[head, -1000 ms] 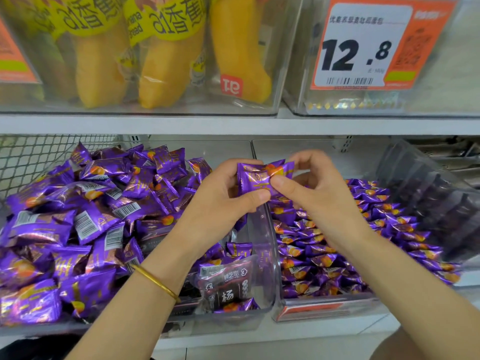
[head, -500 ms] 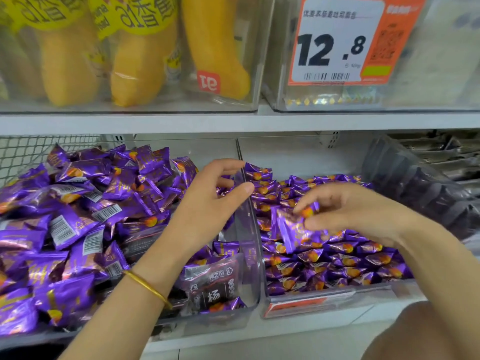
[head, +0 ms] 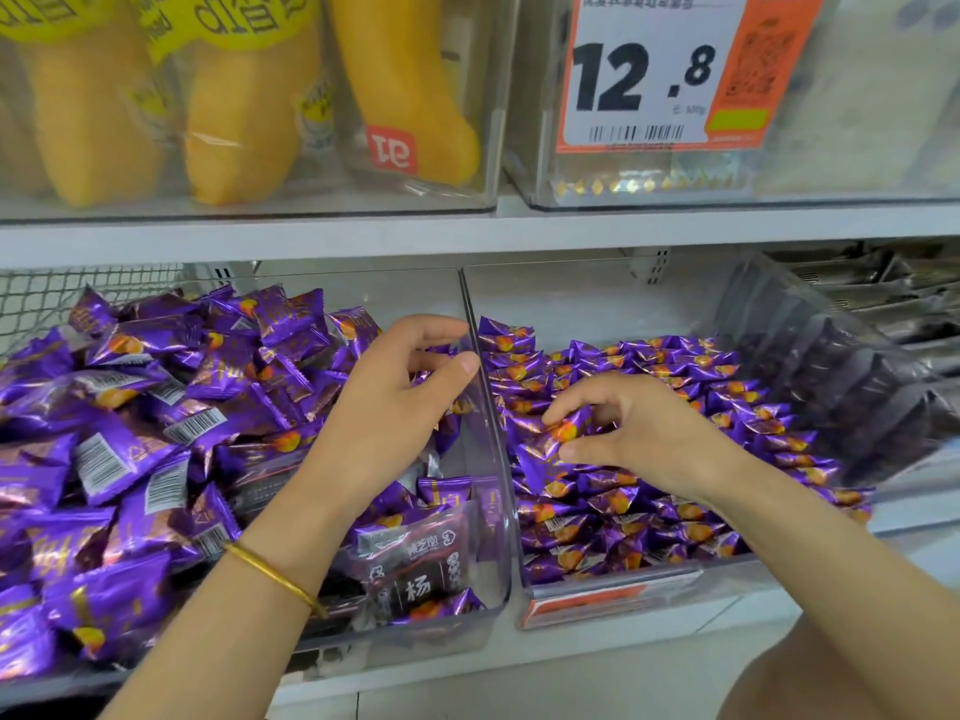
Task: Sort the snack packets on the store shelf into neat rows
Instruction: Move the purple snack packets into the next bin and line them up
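Fingers (head: 557, 419) of the right hand (head: 644, 433): curled downward, with thumb and forefinger pinched on one purple packet (head: 537, 458).
Fingers (head: 441, 327) of the left hand (head: 384, 413): loosely bent and spread apart; nothing is held.
Purple packet: held low over the rows (head: 701, 387), at 9 o'clock of the right palm and near the left wall of the right bin (head: 675, 579). Whether it touches the packets beneath cannot be told.
Left hand position: poised above the left bin (head: 415, 641), with the thumb tip just beside the clear wall shared with the neighbouring bin.
Left bin: filled with a loose heap (head: 156, 433) of purple packets, lying at all angles, several turned barcode-up.
Right bin: lined with purple packets laid in overlapping rows, orange marks facing up.
Dark packet (head: 415, 579): seen at 6 o'clock of the left hand, in the front right corner of the left bin, with a white character printed on it.
Bangle (head: 275, 571): a gold band is worn on the left wrist.
Upper shelf (head: 467, 236): yellow packs (head: 244, 122) are stood in a clear box at 12 o'clock of the heap; a price tag (head: 649, 75) reading 12.8 is fixed at 12 o'clock of the right hand.
Dark packs (head: 857, 387): stacked at 3 o'clock of the right bin, behind a clear wall.
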Demonstrator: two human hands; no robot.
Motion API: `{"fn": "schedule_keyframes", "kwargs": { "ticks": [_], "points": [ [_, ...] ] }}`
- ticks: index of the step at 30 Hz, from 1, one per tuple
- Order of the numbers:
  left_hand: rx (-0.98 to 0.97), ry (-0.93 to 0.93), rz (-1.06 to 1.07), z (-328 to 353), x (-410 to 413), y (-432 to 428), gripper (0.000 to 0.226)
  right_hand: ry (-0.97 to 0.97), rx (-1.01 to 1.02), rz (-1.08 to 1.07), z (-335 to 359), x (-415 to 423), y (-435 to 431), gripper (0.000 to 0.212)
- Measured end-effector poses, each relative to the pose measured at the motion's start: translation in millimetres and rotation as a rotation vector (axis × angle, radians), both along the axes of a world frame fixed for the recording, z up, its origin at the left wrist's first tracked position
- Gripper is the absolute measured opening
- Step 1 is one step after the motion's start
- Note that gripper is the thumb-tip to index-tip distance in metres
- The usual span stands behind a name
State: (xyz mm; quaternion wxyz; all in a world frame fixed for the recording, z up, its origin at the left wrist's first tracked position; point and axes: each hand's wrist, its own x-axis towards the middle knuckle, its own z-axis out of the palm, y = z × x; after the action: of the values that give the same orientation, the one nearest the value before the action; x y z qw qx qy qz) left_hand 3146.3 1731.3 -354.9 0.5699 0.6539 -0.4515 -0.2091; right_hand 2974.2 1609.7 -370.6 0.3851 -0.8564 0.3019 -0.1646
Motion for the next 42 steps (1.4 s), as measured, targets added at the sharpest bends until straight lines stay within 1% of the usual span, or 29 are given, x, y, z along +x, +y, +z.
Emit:
{"fn": "schedule_keyframes", "kwargs": {
  "ticks": [3, 7, 8, 11, 12, 13, 16, 18, 19, 22, 26, 30, 32, 34, 38, 40, 42],
  "points": [
    [0.002, -0.003, 0.004, -0.4, -0.1, -0.7, 0.02, -0.011, -0.043, -0.018, -10.3, 3.3, 1.5, 0.029],
    [0.005, 0.004, -0.003, -0.9, 1.0, 0.3, 0.019, -0.073, -0.007, -0.103, -21.5, 9.5, 8.6, 0.035],
    [0.005, 0.007, -0.003, -1.0, 1.4, 0.7, 0.019, -0.052, -0.044, -0.11, -23.5, 10.2, 10.5, 0.038],
    [0.0, 0.017, 0.0, -0.6, 2.1, 0.8, 0.018, 0.086, -0.257, -0.148, -29.0, 10.4, 12.7, 0.044],
    [-0.004, 0.02, 0.003, -0.3, 2.1, 1.0, 0.018, 0.1, -0.259, -0.161, -29.6, 9.8, 12.4, 0.042],
    [-0.008, 0.025, 0.004, -0.3, 2.0, 0.8, 0.018, 0.097, -0.221, -0.157, -30.3, 9.8, 11.9, 0.039],
    [-0.007, 0.032, -0.004, -0.6, 2.2, 0.7, 0.018, 0.054, -0.01, -0.116, -30.1, 11.2, 12.4, 0.031],
    [0.001, 0.031, -0.008, -1.5, 2.5, 0.2, 0.019, 0.025, 0.054, -0.108, -28.3, 10.8, 13.2, 0.029],
    [0.008, 0.03, -0.005, -2.5, 2.9, -0.5, 0.018, 0.036, 0.046, -0.102, -27.8, 10.6, 13.4, 0.029],
    [0.047, 0.022, 0.013, -4.5, 6.0, -1.4, 0.017, 0.114, -0.064, -0.082, -27.0, 10.2, 14.4, 0.033],
    [0.178, -0.131, -0.019, -7.9, 19.6, 1.3, 0.016, 0.129, -0.121, -0.064, -26.9, 9.5, 15.5, 0.039],
    [0.421, -0.344, -0.149, -14.5, 30.9, 5.1, 0.014, 0.132, -0.155, -0.066, -26.6, 8.5, 14.8, 0.042],
    [0.532, -0.475, -0.21, -18.8, 31.9, 4.9, 0.016, 0.107, -0.176, -0.068, -26.7, 8.5, 14.7, 0.038],
    [0.614, -0.56, -0.275, -21.3, 31.2, 4.4, 0.018, 0.084, -0.21, -0.059, -27.0, 10.5, 15.3, 0.033],
    [0.661, -0.623, -0.33, -12.2, 32.8, 8.7, 0.016, 0.101, -0.232, -0.043, -29.3, 13.5, 14.8, 0.031],
    [0.675, -0.596, -0.35, -4.1, 37.8, 14.3, 0.015, 0.122, -0.237, -0.031, -29.3, 12.3, 15.3, 0.032],
    [0.724, -0.535, -0.419, 1.8, 41.3, 20.1, 0.019, 0.133, -0.222, -0.024, -29.0, 10.8, 16.4, 0.036]
  ]
}}
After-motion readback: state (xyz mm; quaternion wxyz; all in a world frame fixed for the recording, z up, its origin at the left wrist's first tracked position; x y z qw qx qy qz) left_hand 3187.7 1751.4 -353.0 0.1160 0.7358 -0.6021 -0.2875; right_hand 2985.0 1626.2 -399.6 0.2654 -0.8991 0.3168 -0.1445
